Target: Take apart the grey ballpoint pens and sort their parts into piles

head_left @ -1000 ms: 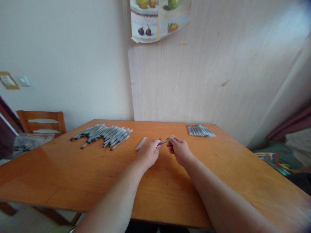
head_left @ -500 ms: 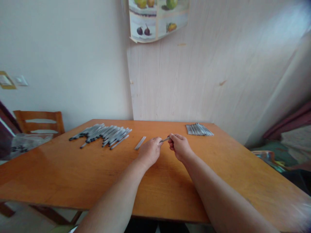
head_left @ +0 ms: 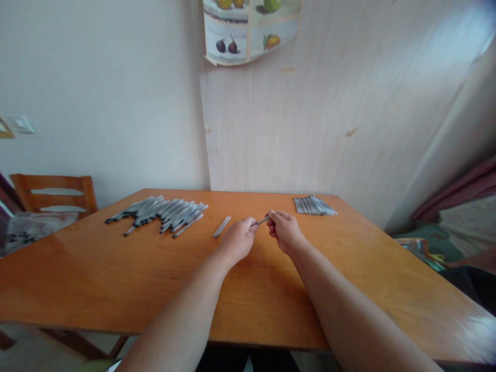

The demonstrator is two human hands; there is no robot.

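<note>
A slim grey pen (head_left: 262, 221) spans the gap between my two hands above the middle of the table. My left hand (head_left: 237, 239) is closed, its thumb and fingers pinching the pen's left end. At the other end, my right hand (head_left: 285, 230) grips the pen with curled fingers. Just left of my left hand lie two pale, slender pieces (head_left: 222, 227) side by side, perhaps pen parts. Farther left spreads a loose pile of pens (head_left: 182, 212), whitish with dark ends. A neater row of pens (head_left: 314, 205) rests at the far right.
The wooden table (head_left: 155, 279) meets a wall at its back edge. A wooden chair (head_left: 54, 182) stands on the left, with a clear plastic bag (head_left: 39, 226) by it. A fruit picture (head_left: 251, 31) hangs on the wall. Mixed items (head_left: 422, 250) lie beyond the right edge.
The view has shifted slightly. Slightly more of the pen shows between my hands, which both keep their hold on it. The pens on the table lie as before.
</note>
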